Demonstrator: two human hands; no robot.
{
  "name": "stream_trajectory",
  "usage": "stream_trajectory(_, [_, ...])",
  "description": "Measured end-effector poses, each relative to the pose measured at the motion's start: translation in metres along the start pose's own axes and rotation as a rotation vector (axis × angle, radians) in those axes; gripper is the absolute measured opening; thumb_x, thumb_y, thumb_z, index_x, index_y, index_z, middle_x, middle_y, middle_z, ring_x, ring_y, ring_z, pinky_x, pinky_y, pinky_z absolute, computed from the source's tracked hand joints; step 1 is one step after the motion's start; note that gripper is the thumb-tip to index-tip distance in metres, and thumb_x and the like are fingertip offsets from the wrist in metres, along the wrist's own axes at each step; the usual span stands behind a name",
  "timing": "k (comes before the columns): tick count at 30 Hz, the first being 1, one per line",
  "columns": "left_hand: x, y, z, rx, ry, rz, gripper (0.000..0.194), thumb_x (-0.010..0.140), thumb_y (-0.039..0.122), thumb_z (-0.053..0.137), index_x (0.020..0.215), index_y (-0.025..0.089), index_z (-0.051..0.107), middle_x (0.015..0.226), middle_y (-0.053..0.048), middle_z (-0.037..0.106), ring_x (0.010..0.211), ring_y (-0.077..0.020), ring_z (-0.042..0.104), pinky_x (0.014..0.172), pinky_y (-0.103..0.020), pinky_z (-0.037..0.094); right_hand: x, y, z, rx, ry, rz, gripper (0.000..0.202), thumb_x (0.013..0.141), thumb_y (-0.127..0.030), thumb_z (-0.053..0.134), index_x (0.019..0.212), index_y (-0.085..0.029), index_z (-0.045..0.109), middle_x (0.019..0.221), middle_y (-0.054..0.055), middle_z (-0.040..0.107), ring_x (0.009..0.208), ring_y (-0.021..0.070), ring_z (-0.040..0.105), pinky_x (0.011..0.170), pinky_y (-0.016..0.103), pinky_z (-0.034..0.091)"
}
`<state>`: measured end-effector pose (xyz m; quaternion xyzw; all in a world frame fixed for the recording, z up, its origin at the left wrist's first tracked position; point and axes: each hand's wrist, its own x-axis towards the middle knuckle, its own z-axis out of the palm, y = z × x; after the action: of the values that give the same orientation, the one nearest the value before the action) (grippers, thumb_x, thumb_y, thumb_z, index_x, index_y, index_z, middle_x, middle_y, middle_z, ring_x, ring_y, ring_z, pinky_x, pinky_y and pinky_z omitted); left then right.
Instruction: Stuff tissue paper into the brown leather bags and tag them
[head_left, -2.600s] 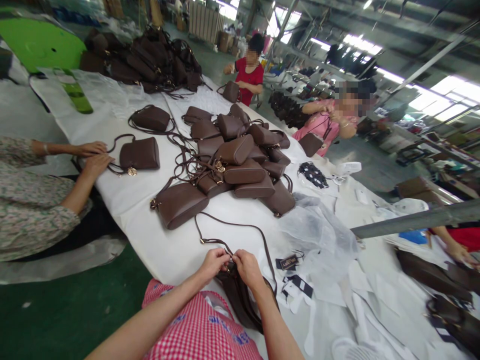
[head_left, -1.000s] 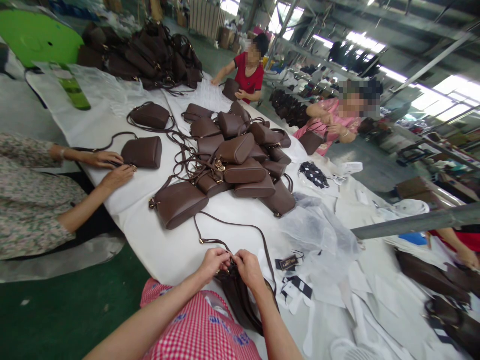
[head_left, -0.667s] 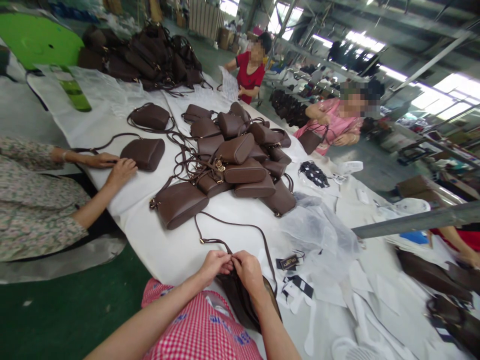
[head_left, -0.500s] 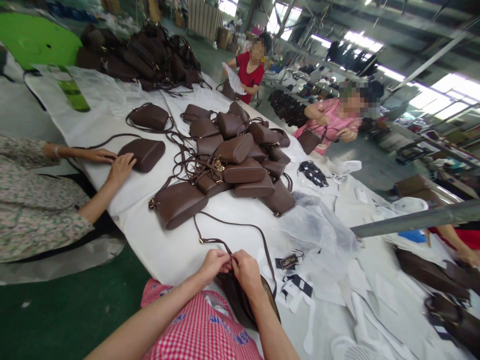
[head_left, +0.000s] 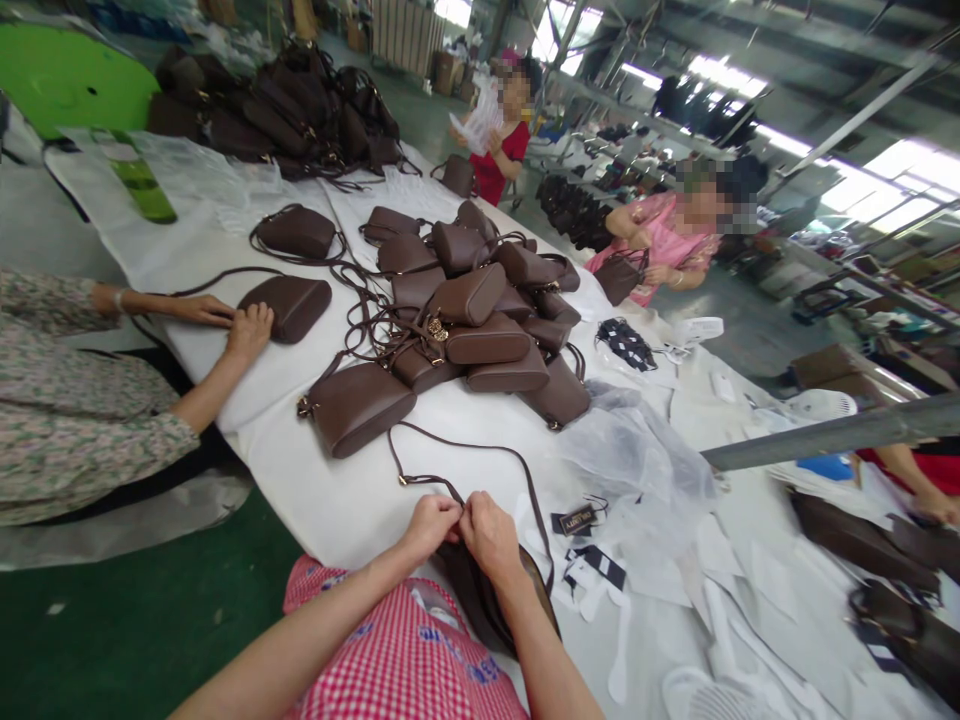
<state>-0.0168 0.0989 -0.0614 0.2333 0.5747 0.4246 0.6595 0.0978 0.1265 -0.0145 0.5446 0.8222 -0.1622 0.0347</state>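
A dark brown handbag (head_left: 474,598) rests against my checked apron at the table's front edge, partly covered by my right forearm. My left hand (head_left: 433,524) and my right hand (head_left: 487,530) meet above it, fingertips pinching the thin bag strap (head_left: 452,490) close to where it joins the bag. Exactly what lies between the fingertips is small and mostly hidden. The rest of the strap loops over the white table, with a gold buckle (head_left: 403,480) on it. Right of the bag lie black hang tags (head_left: 600,567) and a black label tag (head_left: 577,521).
Brown bags (head_left: 480,340) are heaped mid-table, with a bigger pile (head_left: 300,110) behind. A co-worker's hands (head_left: 240,325) press a bag at left. Clear plastic (head_left: 637,450), a grey metal bar (head_left: 832,435) and white fans (head_left: 712,695) are at right. Two people stand across the table.
My hands have risen very slightly, still pinching the strap. Across the table, the person in red has lifted the white sheet away from a bag; the person in pink has shifted a hand.
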Motion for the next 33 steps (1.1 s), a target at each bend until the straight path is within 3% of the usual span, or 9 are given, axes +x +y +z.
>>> stream_trajectory(7, [0.002, 0.001, -0.002, -0.037, -0.034, -0.003, 0.019, 0.07, 0.031, 0.062, 0.064, 0.013, 0.064, 0.053, -0.001, 0.061, 0.048, -0.0097, 0.055, 0.048, -0.02, 0.044, 0.0, 0.016, 0.0, 0.126, 0.054, 0.02, 0.018, 0.09, -0.017, 0.042, 0.089, -0.016, 0.06, 0.084, 0.006, 0.065, 0.078, 0.0172, 0.06, 0.068, 0.024, 0.039])
stream_trajectory(14, [0.003, 0.004, -0.005, -0.092, 0.003, 0.04, 0.019, 0.066, 0.03, 0.06, 0.075, 0.014, 0.065, 0.059, 0.003, 0.057, 0.047, -0.0081, 0.053, 0.043, -0.018, 0.041, 0.002, 0.02, -0.006, 0.241, -0.018, -0.016, 0.02, 0.085, -0.015, 0.05, 0.08, -0.019, 0.069, 0.081, 0.003, 0.07, 0.077, 0.0148, 0.063, 0.07, 0.021, 0.042])
stream_trajectory(18, [0.003, 0.002, -0.007, -0.076, 0.008, 0.05, 0.02, 0.064, 0.028, 0.06, 0.076, 0.013, 0.068, 0.053, 0.006, 0.051, 0.04, -0.006, 0.046, 0.04, -0.018, 0.037, 0.003, 0.016, -0.007, 0.229, -0.049, 0.011, 0.018, 0.082, -0.015, 0.055, 0.08, -0.021, 0.072, 0.086, 0.003, 0.071, 0.082, 0.0157, 0.064, 0.072, 0.022, 0.041])
stream_trajectory(28, [0.006, -0.002, -0.007, -0.071, -0.001, 0.034, 0.018, 0.062, 0.028, 0.06, 0.071, 0.013, 0.067, 0.051, 0.005, 0.051, 0.04, -0.0058, 0.045, 0.04, -0.017, 0.037, 0.002, 0.011, -0.009, 0.177, -0.065, 0.068, 0.018, 0.086, -0.022, 0.055, 0.083, -0.025, 0.073, 0.093, 0.002, 0.072, 0.085, 0.0168, 0.064, 0.069, 0.023, 0.039])
stream_trajectory(33, [0.001, 0.003, -0.006, -0.104, -0.007, 0.045, 0.018, 0.061, 0.027, 0.061, 0.073, 0.014, 0.065, 0.06, 0.003, 0.056, 0.052, -0.0089, 0.052, 0.045, -0.018, 0.043, 0.002, 0.01, -0.009, 0.158, -0.057, 0.063, 0.018, 0.086, -0.021, 0.055, 0.083, -0.024, 0.072, 0.091, 0.003, 0.072, 0.084, 0.0167, 0.065, 0.068, 0.023, 0.039])
